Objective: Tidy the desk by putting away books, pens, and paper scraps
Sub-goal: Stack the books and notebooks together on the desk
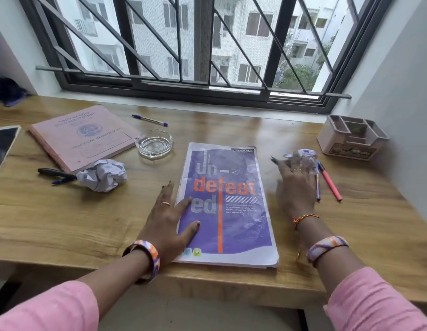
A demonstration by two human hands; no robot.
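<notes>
- Your left hand [170,218] lies flat and released on the lower left edge of the purple notebook [228,204], fingers spread, grasping nothing.
- Your right hand [296,185] is blurred at centre right of the frame; its fingers [287,164] stretch toward a crumpled paper ball [303,157]. You seem to be touching it, but I cannot tell whether you have closed on it.
- That ball lies just past your right fingertips, up and slightly right in the frame, so your right hand is by far the nearer one.
- Beside it, a pink pen [330,183] and a blue pen [318,187] lie with their long axes running roughly up and down the frame, near the right hand's outer edge.
- The compartmented pen holder [351,139] stands at upper right on the wooden surface [88,223], a short reach beyond the ball.
- At left, well apart from both hands, you have a second paper ball [102,174], a black pen [56,173], a pink record book [85,134], a glass ashtray [154,144] and another pen [149,120] near the window.
</notes>
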